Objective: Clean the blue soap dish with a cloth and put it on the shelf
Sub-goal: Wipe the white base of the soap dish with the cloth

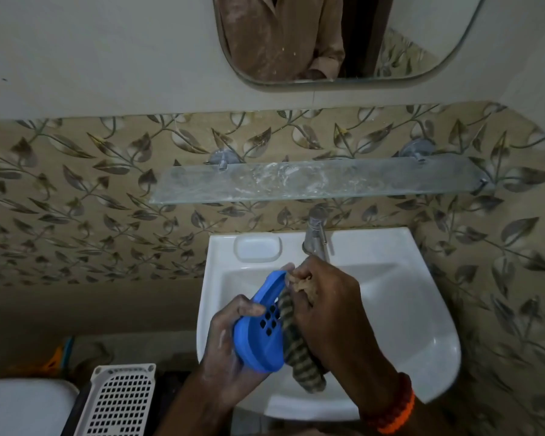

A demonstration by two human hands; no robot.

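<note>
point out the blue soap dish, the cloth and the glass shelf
blue soap dish (258, 347), head view, on its perforated inner face
cloth (299, 350), head view, on its striped middle
glass shelf (390, 179), head view, on a bare stretch of glass

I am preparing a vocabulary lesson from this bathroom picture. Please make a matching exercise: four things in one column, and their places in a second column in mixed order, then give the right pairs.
Things:
1. soap dish
2. cloth
3. glass shelf
4. tap

Places:
A. on the wall, under the mirror
B. held in the left hand
C. at the back of the sink
D. held in the right hand

Pairs: 1-B, 2-D, 3-A, 4-C
</note>
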